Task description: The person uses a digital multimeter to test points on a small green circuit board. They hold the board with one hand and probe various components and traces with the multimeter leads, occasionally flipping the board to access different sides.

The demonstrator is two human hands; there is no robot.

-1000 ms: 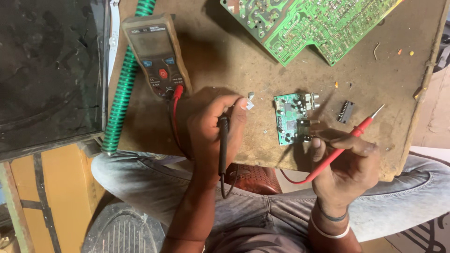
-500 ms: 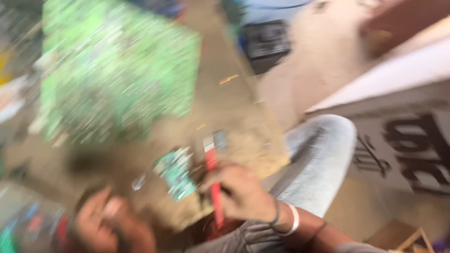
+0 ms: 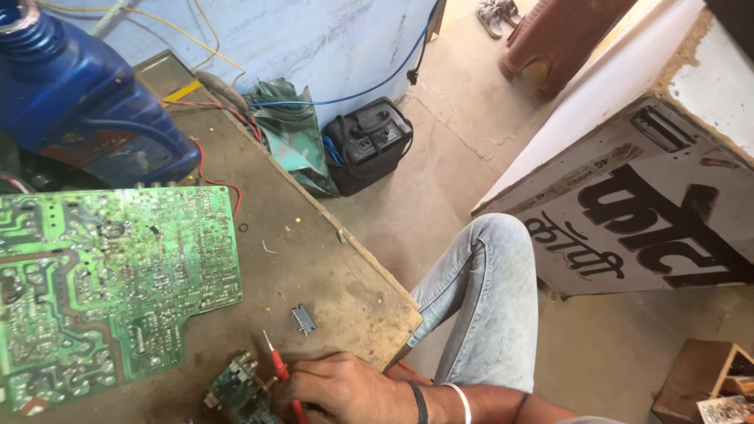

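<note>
My right hand (image 3: 338, 389) rests at the bottom edge of the brown worn board (image 3: 330, 259), gripping a red test probe (image 3: 279, 369) whose metal tip points up and away from me. A small green circuit board (image 3: 236, 389) lies just left of the hand, partly cut off by the frame. A small black chip (image 3: 303, 319) sits on the board just above the hand. A large green circuit board (image 3: 102, 283) covers the left part of the work surface. My left hand is out of view.
A blue plastic jug (image 3: 86, 102) stands at the top left. A black box (image 3: 367, 145) and green bags sit on the concrete floor by the wall. My knee in light jeans (image 3: 479, 298) is right of the board. A lettered panel (image 3: 644, 212) leans at right.
The camera has swung right and up: the meter, the black probe and my left hand have left the view. My right hand still holds the red probe beside the small board.
</note>
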